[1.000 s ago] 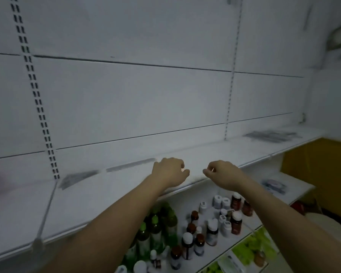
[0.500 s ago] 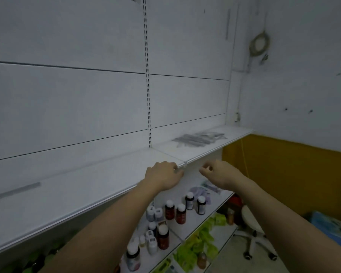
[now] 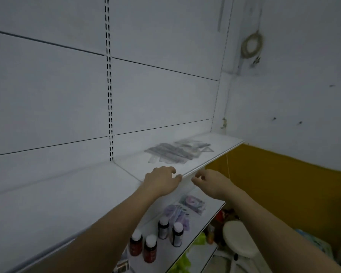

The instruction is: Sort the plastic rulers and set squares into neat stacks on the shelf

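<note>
A loose pile of clear plastic rulers (image 3: 168,153) and set squares (image 3: 202,147) lies spread out on the white shelf (image 3: 220,146), toward its right end. My left hand (image 3: 161,181) hovers over the shelf's front edge, fingers loosely curled, holding nothing. My right hand (image 3: 212,183) hangs just below and in front of that edge, fingers loosely curled and empty too. Both hands are short of the pile, which lies farther back and to the right.
A lower shelf (image 3: 209,213) carries brown bottles with white caps (image 3: 151,248) and packets (image 3: 192,201). A white stool (image 3: 238,240) stands on the floor at the right, beside a yellow wall panel (image 3: 283,186). A slotted upright (image 3: 109,95) divides the back wall.
The view has swung right along the shelf, bringing the pile of rulers closer. Both hands have travelled right along the shelf edge, still empty.
</note>
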The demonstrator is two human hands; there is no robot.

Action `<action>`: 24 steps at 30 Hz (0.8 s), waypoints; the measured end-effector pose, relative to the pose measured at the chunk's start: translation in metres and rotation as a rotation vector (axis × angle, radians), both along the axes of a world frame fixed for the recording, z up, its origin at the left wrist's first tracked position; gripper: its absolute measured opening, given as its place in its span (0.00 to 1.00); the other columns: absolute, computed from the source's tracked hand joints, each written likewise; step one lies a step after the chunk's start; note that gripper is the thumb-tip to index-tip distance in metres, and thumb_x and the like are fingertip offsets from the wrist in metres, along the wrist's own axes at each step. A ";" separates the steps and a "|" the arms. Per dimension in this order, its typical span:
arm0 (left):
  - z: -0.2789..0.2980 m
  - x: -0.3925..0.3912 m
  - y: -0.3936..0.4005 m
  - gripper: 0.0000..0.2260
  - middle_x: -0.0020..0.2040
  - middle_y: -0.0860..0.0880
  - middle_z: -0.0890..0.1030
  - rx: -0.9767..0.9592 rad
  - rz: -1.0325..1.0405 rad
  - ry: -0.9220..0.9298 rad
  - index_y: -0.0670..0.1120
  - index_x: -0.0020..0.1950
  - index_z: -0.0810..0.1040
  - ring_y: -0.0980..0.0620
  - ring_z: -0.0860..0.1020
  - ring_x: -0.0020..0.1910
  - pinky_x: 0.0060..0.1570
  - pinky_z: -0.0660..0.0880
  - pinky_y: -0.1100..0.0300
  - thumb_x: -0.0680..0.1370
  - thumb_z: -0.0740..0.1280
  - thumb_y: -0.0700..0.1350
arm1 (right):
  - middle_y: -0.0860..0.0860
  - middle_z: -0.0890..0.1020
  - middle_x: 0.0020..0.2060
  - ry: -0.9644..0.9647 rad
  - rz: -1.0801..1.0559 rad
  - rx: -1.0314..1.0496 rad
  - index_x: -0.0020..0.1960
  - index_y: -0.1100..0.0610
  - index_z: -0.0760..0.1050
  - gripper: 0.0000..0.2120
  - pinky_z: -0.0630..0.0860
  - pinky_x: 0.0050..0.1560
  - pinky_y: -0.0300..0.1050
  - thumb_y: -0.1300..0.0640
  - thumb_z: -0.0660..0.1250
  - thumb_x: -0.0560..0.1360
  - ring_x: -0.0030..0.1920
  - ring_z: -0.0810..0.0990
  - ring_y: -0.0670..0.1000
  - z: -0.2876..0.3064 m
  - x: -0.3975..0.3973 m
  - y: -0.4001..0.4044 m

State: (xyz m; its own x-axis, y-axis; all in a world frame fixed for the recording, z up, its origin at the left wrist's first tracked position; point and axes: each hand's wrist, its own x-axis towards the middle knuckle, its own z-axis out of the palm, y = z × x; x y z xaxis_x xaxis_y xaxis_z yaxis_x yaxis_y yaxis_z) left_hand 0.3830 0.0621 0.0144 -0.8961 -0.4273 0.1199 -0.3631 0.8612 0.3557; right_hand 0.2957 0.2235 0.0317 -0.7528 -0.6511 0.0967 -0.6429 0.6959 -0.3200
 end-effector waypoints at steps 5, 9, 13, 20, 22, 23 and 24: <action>-0.001 -0.065 -0.037 0.22 0.71 0.50 0.72 0.006 0.039 0.004 0.54 0.70 0.70 0.46 0.70 0.68 0.65 0.66 0.49 0.80 0.55 0.61 | 0.52 0.78 0.61 0.021 0.019 -0.015 0.63 0.50 0.74 0.21 0.76 0.56 0.51 0.39 0.56 0.79 0.56 0.77 0.52 0.001 -0.064 -0.032; -0.002 -0.110 -0.063 0.21 0.71 0.50 0.72 0.024 0.085 -0.005 0.54 0.70 0.70 0.47 0.70 0.68 0.65 0.66 0.50 0.80 0.56 0.60 | 0.52 0.76 0.62 0.004 0.064 -0.031 0.64 0.50 0.74 0.22 0.74 0.56 0.50 0.39 0.56 0.79 0.57 0.76 0.53 0.001 -0.117 -0.057; -0.008 -0.144 -0.085 0.21 0.71 0.49 0.71 0.027 0.179 -0.006 0.53 0.71 0.70 0.46 0.70 0.68 0.65 0.66 0.51 0.80 0.56 0.59 | 0.52 0.78 0.58 -0.013 0.163 -0.041 0.61 0.52 0.76 0.19 0.75 0.56 0.51 0.41 0.57 0.79 0.54 0.77 0.53 -0.003 -0.170 -0.086; -0.016 -0.185 -0.109 0.19 0.67 0.48 0.75 0.052 0.492 0.009 0.51 0.68 0.72 0.46 0.73 0.63 0.61 0.70 0.52 0.80 0.58 0.57 | 0.54 0.80 0.51 -0.070 0.383 -0.120 0.57 0.56 0.77 0.15 0.76 0.50 0.48 0.47 0.60 0.79 0.48 0.79 0.53 -0.013 -0.259 -0.137; -0.017 -0.192 -0.106 0.19 0.66 0.48 0.75 0.068 0.585 -0.002 0.51 0.69 0.72 0.46 0.73 0.63 0.61 0.71 0.52 0.80 0.59 0.56 | 0.55 0.80 0.50 -0.070 0.425 -0.121 0.56 0.57 0.77 0.14 0.77 0.51 0.50 0.49 0.61 0.79 0.48 0.79 0.54 -0.014 -0.278 -0.149; -0.018 -0.196 -0.105 0.19 0.66 0.48 0.75 0.069 0.622 -0.005 0.50 0.69 0.72 0.46 0.74 0.63 0.62 0.70 0.51 0.80 0.59 0.56 | 0.55 0.80 0.49 -0.069 0.446 -0.120 0.56 0.57 0.77 0.13 0.77 0.50 0.51 0.49 0.61 0.79 0.47 0.79 0.54 -0.015 -0.285 -0.154; -0.019 -0.199 -0.103 0.19 0.65 0.48 0.76 0.073 0.657 -0.004 0.50 0.68 0.72 0.46 0.74 0.63 0.62 0.70 0.51 0.80 0.59 0.56 | 0.55 0.80 0.47 -0.063 0.473 -0.118 0.55 0.58 0.77 0.13 0.78 0.49 0.52 0.50 0.61 0.79 0.45 0.79 0.54 -0.015 -0.292 -0.159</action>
State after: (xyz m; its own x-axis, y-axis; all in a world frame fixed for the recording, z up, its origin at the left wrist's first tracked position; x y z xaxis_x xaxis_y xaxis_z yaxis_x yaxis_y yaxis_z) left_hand 0.1843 -0.0413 -0.0048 -0.4468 -0.8921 0.0670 -0.8060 0.4339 0.4027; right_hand 0.0036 0.0641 0.0164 -0.3843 -0.9102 0.1545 -0.8565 0.2890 -0.4277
